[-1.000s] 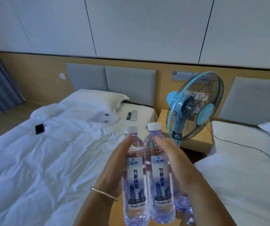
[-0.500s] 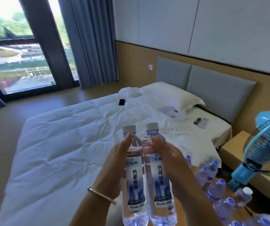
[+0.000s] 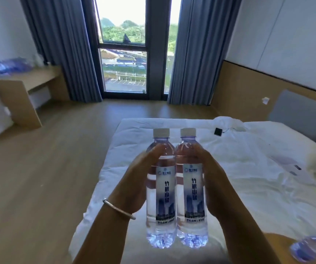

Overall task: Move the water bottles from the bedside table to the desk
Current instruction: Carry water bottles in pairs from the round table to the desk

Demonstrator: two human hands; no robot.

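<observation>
Two water bottles are held upright side by side, touching along their lengths, above the near edge of the white bed (image 3: 229, 168). The left bottle (image 3: 160, 187) and the right bottle (image 3: 191, 187) each carry a white screw cap and a blue-and-white printed label, and both look full of clear water almost to the neck.

The left hand (image 3: 134, 187) wraps the outer side of the left bottle, thumb lying up across its shoulder; a thin metal bangle (image 3: 118, 208) circles that wrist. The right hand (image 3: 213, 187) clasps the outer side of the right bottle in the same way. The hands press the pair together between them, each gripping its own bottle.

Past the bed, to its left, a wooden desk (image 3: 22, 88) stands against the wall, well apart from the held bottles. A blurred cluster of more bottles (image 3: 10, 65) already sits on the desk's top. Another bottle (image 3: 308, 248) lies tilted at the lower right, just beside the bed; what it rests on cannot be made out.

A small dark phone (image 3: 218, 131) lies on the bed's far side. Beyond the bed, grey curtains (image 3: 193, 54) frame a tall window (image 3: 123, 44).
</observation>
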